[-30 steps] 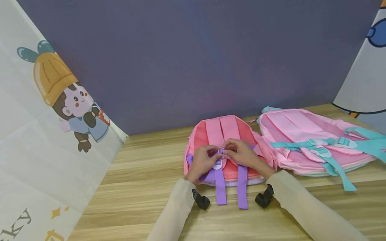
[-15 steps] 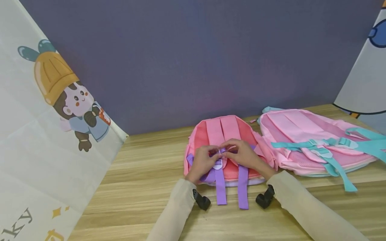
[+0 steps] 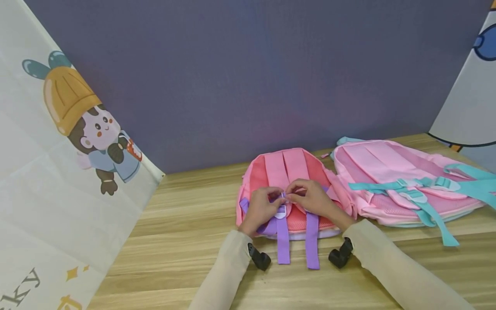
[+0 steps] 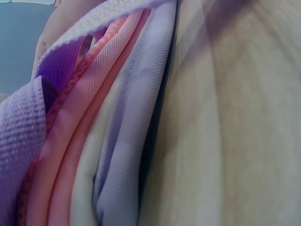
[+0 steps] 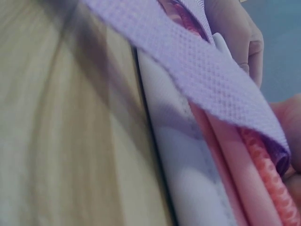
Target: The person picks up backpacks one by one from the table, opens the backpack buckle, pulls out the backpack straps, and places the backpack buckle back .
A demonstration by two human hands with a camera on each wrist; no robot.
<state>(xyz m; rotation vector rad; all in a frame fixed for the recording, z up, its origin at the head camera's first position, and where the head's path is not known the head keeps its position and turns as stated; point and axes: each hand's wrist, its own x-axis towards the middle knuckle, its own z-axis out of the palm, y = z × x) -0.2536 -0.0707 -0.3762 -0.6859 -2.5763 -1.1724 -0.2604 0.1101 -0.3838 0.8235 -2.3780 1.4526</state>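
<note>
A pink backpack [image 3: 276,168] lies on the table, its shoulder straps facing up. My left hand [image 3: 260,210] and right hand [image 3: 313,200] meet over its middle, thumbs and forefingers pinching a small purple strap buckle [image 3: 283,196] from either side. The fingertips partly hide it. Just below the left hand sits a pale strap adjuster [image 3: 280,211]. Two purple webbing ends [image 3: 283,245] hang over the bag's lower edge onto the table. Purple webbing [image 4: 21,141] fills the near part of the left wrist view, and a purple strap [image 5: 202,70] crosses the right wrist view.
A larger light-pink backpack [image 3: 377,161] with turquoise straps [image 3: 435,219] lies against the right side of the first one. Behind both stands a dark grey-blue panel [image 3: 248,86]. A white printed sheet [image 3: 50,181] borders the wooden table [image 3: 174,241] on the left.
The right fingers shift slightly at the buckle, first drawing in closer to the left fingers, then easing back. The left hand and both backpacks stay in place.
</note>
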